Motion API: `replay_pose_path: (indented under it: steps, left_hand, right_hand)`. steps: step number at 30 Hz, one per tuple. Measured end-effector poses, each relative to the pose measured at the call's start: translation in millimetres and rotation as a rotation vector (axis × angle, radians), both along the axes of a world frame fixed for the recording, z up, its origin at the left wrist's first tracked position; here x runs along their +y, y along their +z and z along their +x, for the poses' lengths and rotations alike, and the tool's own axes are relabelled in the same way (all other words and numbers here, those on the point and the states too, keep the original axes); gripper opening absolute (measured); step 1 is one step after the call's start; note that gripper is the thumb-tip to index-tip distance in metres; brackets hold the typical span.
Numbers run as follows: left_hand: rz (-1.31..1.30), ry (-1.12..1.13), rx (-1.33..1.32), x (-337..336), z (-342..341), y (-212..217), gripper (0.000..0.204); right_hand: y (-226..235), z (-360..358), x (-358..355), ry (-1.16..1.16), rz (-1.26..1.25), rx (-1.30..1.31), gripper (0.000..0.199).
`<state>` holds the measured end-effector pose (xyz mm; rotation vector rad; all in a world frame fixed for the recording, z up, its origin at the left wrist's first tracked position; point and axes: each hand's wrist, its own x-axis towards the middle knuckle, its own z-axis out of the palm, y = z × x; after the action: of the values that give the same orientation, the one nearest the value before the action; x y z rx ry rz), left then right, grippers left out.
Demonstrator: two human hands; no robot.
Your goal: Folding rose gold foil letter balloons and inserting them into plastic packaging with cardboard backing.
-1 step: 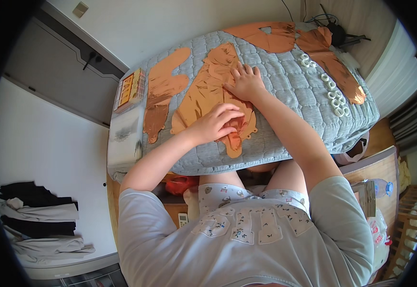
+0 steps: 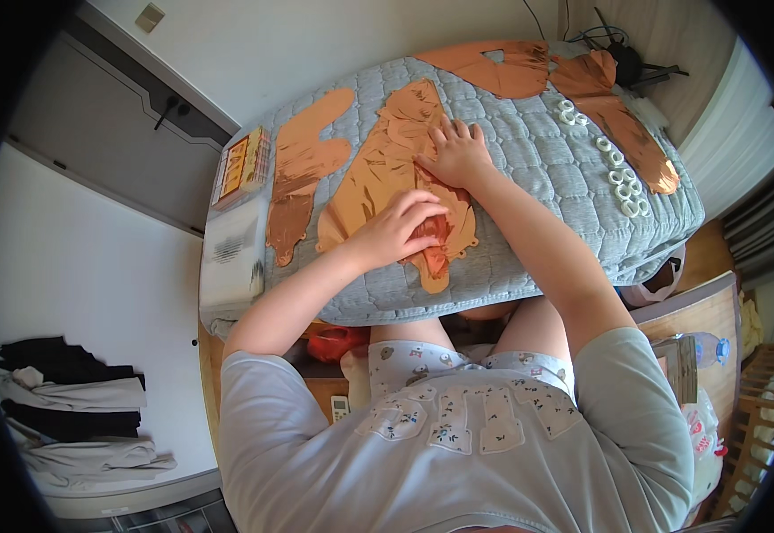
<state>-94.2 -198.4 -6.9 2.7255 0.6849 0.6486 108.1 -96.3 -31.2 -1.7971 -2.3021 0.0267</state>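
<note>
Middle foil piece: my copper-coloured foil piece (image 2: pixel 365 182) lies flat-ish and creased on the grey quilted mattress (image 2: pixel 538 173), right in front of me, narrow tab toward my lap.
Left hand: my left hand (image 2: pixel 398 233) is over its lower part, fingers loosely curled, thumb set apart from them. Can't tell if any foil is actually pinched in there.
Right hand: fingers fanned out, my right hand (image 2: pixel 458 160) resting on the upper right edge, gripping nothing I can see.
Just changed: only the left fingers, a tiny shift. I'd call it fiddling with the reddish crease, nothing finished.
Vs the earlier frame: left fingertips sit a hair further left, and the reddish patch under them looks slightly different. Right hand and foil outline match.
Around it: another foil piece (image 2: pixel 303 151) to the left, white rolls (image 2: pixel 627 191) off to the right, same spots as before.
</note>
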Motion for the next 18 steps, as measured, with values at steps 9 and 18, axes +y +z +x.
replay_pose_path:
  steps: [9,18]
  left_hand:
    - [0.051,0.310,0.139,-6,-6,-5,0.052]
    - [0.040,0.317,0.221,-2,-9,-1,0.048]
  right_hand:
    - [-4,1,1,0.005,0.012,0.014,0.082]
    - [1,1,-1,0.002,-0.005,0.008,0.082]
